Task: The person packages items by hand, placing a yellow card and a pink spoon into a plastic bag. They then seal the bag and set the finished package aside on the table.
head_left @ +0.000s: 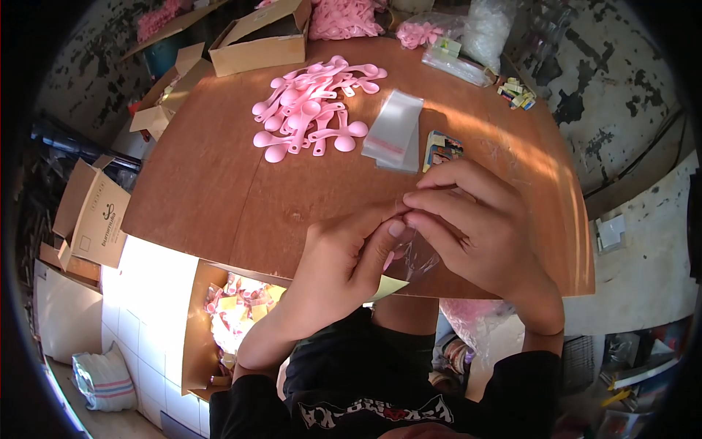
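Over the front edge of the table, my left hand (340, 256) and my right hand (479, 227) meet fingertip to fingertip, both closed in a pinch on a clear plastic bag (422, 262). Below the left thumb a bit of pink and a pale yellow-green piece (387, 287) show, mostly hidden by that hand. Just beyond the right hand lies a small stack of printed cards (442, 148). Left of the cards are flat clear plastic bags (395, 128) with a reddish strip. A heap of pink measuring spoons (311, 106) sits farther back.
The brown table (212, 175) has an open cardboard box (259, 40) at its back edge, beside a bag of pink pieces (344, 20). Small yellow-and-white boxes (517, 94) lie back right. Below, a carton (197, 322) holds packed items; another carton (99, 212) stands left.
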